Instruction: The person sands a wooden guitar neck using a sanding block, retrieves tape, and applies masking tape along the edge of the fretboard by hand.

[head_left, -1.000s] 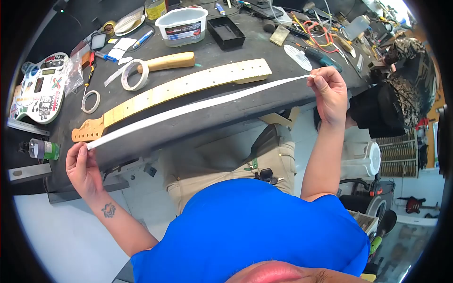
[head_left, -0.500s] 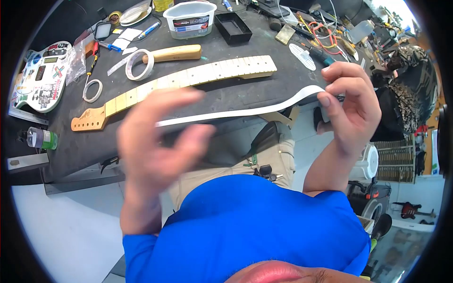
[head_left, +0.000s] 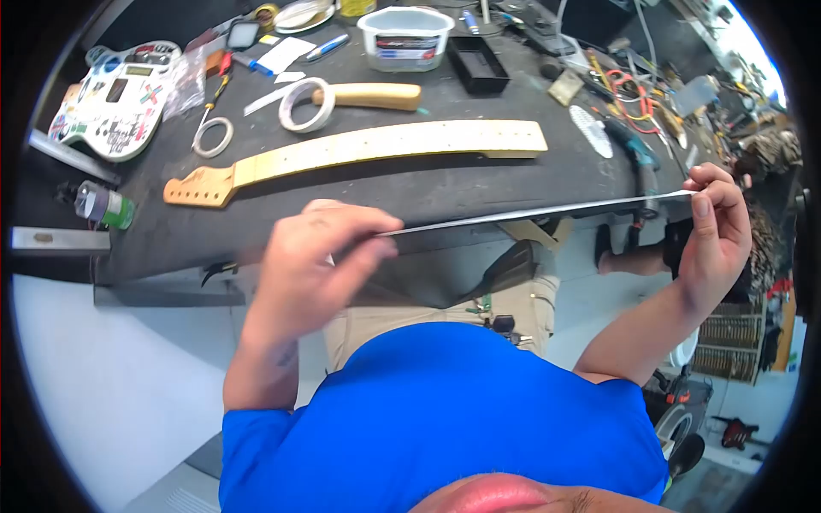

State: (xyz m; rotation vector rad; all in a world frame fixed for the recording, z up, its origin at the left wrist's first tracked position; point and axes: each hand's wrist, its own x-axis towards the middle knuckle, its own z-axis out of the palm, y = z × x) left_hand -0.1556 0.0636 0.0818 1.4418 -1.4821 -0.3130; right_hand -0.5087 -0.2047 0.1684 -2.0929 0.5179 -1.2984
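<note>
A thin white strip [head_left: 530,213], which looks like masking tape, is stretched nearly straight between my two hands above the bench's front edge. My left hand [head_left: 321,261] pinches it near its left end with thumb and forefinger. Out to the right, my right hand [head_left: 720,218] grips the other end between thumb and fingertips. Just beyond the strip lies a guitar neck [head_left: 385,147], fretboard side up, with its headstock to the left. Neither hand touches the neck.
Two tape rolls [head_left: 307,104] lie behind the neck, beside a wooden-handled tool [head_left: 368,96]. A plastic tub [head_left: 405,41] and a black tray [head_left: 477,65] stand further back. A stickered guitar body [head_left: 117,103] is at left. Cables and tools [head_left: 629,98] crowd the right. A bottle [head_left: 104,205] sits at the left edge.
The strip has gone from slack and curved to taut. My right hand has moved right and slightly down, and my left hand has closed on the strip. The camera view has shifted.
</note>
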